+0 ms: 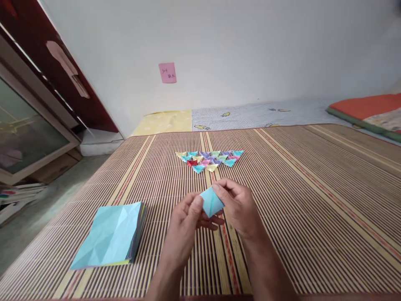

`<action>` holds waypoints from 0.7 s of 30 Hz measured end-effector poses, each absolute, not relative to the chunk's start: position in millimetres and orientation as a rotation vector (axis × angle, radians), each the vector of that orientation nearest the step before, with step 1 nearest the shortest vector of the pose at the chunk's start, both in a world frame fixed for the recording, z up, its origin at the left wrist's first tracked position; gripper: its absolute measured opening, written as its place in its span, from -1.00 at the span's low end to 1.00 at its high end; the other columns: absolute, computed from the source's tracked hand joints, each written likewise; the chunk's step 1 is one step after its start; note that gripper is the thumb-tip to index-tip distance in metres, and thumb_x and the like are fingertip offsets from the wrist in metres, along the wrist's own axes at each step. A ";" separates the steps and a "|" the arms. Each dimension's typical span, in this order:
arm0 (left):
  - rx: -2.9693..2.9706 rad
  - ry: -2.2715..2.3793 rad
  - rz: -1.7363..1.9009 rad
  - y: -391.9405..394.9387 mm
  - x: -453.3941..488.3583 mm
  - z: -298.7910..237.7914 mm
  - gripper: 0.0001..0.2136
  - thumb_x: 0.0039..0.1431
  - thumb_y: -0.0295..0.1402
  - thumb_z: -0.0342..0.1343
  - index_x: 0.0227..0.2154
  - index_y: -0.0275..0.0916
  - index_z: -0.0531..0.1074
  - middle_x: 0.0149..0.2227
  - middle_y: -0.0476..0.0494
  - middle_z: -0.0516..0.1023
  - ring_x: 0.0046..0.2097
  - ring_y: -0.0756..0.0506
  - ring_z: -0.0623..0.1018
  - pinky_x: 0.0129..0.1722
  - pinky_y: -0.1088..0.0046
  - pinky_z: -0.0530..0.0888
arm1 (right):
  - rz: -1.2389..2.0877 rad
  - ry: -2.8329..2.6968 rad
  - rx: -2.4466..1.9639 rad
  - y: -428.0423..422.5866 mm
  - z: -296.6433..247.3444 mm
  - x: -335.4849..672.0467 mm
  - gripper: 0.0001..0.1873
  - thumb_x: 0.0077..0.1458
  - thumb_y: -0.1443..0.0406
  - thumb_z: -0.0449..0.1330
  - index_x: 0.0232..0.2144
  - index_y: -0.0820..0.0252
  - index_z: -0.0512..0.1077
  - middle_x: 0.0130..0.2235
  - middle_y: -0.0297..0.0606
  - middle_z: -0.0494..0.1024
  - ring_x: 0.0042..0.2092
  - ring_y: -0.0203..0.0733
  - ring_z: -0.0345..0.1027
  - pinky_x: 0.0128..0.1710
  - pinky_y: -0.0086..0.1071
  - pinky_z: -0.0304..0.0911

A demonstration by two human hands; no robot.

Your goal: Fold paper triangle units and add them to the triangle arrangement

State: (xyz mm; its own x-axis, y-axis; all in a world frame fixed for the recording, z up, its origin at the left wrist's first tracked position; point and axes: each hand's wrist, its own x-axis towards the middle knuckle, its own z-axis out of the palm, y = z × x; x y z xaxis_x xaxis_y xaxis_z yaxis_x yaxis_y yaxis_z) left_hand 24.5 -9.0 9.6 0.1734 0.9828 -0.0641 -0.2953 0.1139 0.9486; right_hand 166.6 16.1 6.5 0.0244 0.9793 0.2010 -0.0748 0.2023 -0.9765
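Note:
Between my two hands, just above the mat, is a small folded piece of light blue paper (210, 202) with a crease running down it. My left hand (187, 215) pinches its left edge, thumb on top. From the right, my right hand (237, 205) grips the upper right corner between thumb and fingers. Some fingertips show beneath the paper; the rest are hidden behind it. Beyond my hands lie several small folded paper boats (209, 159) in rows, in blue, yellow, purple, pink, green and red.
A stack of creased coloured paper (108, 234), blue on top, lies at the left on the striped bamboo mat (300, 217). Behind the mat is patterned cloth (238, 115) against the wall. A pink note (167, 72) is stuck there. Folded bedding (369, 106) lies at the far right.

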 end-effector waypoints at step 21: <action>0.860 0.915 1.230 -5.3 24.6 8.7 -0.73 0.18 -0.24 0.35 -0.35 -0.24 0.37 -0.44 0.01 0.59 -0.31 -0.14 0.73 -0.27 0.43 0.63 | 0.734 -1.114 -1.126 26.2 -9.2 152.6 -0.75 0.23 0.16 0.18 -0.40 0.19 0.45 -0.53 -0.39 0.42 -0.54 -0.30 0.26 -0.58 -0.46 0.18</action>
State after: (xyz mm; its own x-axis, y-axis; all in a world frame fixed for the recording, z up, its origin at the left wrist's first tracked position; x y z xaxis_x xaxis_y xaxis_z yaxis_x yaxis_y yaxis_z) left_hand 24.6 -5.3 8.7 0.0977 0.9896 -0.1052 -0.3854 0.1351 0.9128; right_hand 152.6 26.2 -9.2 0.3145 0.8973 0.3097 0.0693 0.3036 -0.9503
